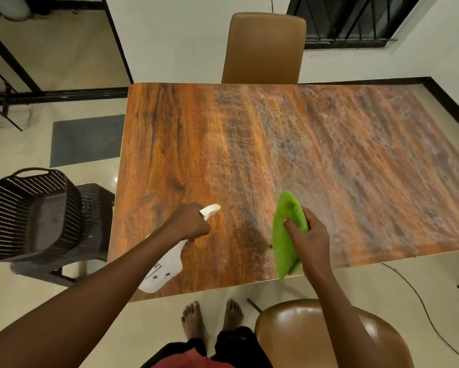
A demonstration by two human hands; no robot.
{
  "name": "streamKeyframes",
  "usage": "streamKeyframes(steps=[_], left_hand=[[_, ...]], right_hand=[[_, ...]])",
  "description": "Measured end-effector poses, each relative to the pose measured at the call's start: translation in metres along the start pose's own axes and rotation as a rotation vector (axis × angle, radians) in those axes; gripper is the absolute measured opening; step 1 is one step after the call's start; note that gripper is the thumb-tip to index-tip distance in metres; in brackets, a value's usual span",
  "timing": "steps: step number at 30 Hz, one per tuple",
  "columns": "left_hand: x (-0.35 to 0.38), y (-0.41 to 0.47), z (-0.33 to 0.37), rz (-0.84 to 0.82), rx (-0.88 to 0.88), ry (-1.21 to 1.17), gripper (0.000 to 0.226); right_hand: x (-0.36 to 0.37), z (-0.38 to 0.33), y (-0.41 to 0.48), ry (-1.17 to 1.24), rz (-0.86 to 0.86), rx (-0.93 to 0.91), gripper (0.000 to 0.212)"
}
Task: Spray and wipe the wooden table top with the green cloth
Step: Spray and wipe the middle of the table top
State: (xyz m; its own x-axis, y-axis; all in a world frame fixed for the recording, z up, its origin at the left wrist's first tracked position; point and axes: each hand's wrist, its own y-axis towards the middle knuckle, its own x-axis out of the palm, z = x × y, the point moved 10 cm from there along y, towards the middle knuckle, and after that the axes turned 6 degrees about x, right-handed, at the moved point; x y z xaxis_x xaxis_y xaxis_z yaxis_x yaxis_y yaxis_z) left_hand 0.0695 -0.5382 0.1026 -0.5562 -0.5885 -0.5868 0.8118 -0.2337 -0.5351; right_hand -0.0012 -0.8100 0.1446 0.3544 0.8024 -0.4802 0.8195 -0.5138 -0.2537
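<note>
Right now the L hand point(189, 221) is curled round the neck of the white spray bottle point(164, 269), yellow-tipped nozzle aimed fwd over the wooden table top point(170, 144); the trigger finger is hidden. The R hand point(308, 243) holds the green cloth point(285, 235) bunched, thumb across it, above the near edge, right of centre; can't tell if it touches the wood. A misty wet film covers the middle and right of the top, while the left strip looks dry. Cloth is prob. light, soft and floppy, so it'll fold on itself: better spread flat under the palm than pinched. Bottle looks like thin plastic, maybe slick if wet; the neck is the sound place to hold it.
</note>
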Motion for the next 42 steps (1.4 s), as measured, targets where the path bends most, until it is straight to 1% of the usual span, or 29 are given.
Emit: streamKeyframes(steps=[3, 6, 9, 11, 14, 17, 19, 21, 25, 28, 31, 32, 35, 37, 40, 42], left_hand=[[0.015, -0.004, -0.006, -0.064, -0.015, 0.013, 0.029], [0.025, -0.007, -0.012, -0.084, -0.038, 0.030, 0.034], [0.028, -0.007, -0.014, -0.069, -0.037, -0.008, 0.037], [0.025, -0.006, -0.013, -0.033, -0.023, -0.042, 0.033], [0.017, -0.004, -0.010, 0.020, -0.004, -0.065, 0.022], [0.016, -0.003, -0.010, 0.026, 0.000, -0.056, 0.023], [0.019, -0.003, -0.009, 0.019, 0.006, -0.060, 0.023], [0.023, -0.003, -0.008, 0.012, 0.015, -0.075, 0.020], [0.032, -0.005, -0.010, 0.006, 0.020, -0.085, 0.015], [0.035, -0.007, -0.014, 0.000, 0.013, -0.100, 0.019], [0.034, -0.007, -0.016, -0.004, 0.009, -0.120, 0.017], [0.034, -0.007, -0.016, -0.007, 0.010, -0.126, 0.018], [0.034, -0.009, -0.017, -0.002, 0.011, -0.155, 0.016], [0.032, -0.011, -0.017, 0.007, 0.009, -0.175, 0.015], [0.026, -0.014, -0.017, 0.014, 0.007, -0.195, 0.016], [0.023, -0.015, -0.020, 0.021, -0.003, -0.199, 0.017]], right_hand=[[-0.008, 0.023, -0.016, -0.017, 0.026, 0.042, 0.038], [-0.018, 0.036, -0.025, 0.012, 0.066, 0.071, 0.037], [-0.020, 0.030, -0.031, -0.037, 0.062, 0.016, 0.039], [-0.019, 0.021, -0.036, -0.097, 0.044, -0.060, 0.040], [-0.009, 0.017, -0.048, -0.275, 0.016, -0.229, 0.037], [0.027, 0.042, -0.070, -0.581, -0.099, -0.336, 0.048], [0.052, 0.064, -0.081, -0.737, -0.199, -0.343, 0.053], [0.070, 0.080, -0.084, -0.821, -0.260, -0.328, 0.055], [0.094, 0.083, -0.087, -0.845, -0.284, -0.366, 0.054], [0.104, 0.080, -0.079, -0.816, -0.301, -0.338, 0.051], [0.105, 0.076, -0.074, -0.810, -0.291, -0.326, 0.046], [0.104, 0.076, -0.079, -0.812, -0.293, -0.338, 0.048], [0.108, 0.080, -0.105, -0.844, -0.334, -0.417, 0.063], [0.115, 0.082, -0.115, -0.868, -0.362, -0.444, 0.067], [0.125, 0.068, -0.099, -0.891, -0.312, -0.468, 0.063], [0.129, 0.060, -0.083, -0.892, -0.278, -0.441, 0.058]])
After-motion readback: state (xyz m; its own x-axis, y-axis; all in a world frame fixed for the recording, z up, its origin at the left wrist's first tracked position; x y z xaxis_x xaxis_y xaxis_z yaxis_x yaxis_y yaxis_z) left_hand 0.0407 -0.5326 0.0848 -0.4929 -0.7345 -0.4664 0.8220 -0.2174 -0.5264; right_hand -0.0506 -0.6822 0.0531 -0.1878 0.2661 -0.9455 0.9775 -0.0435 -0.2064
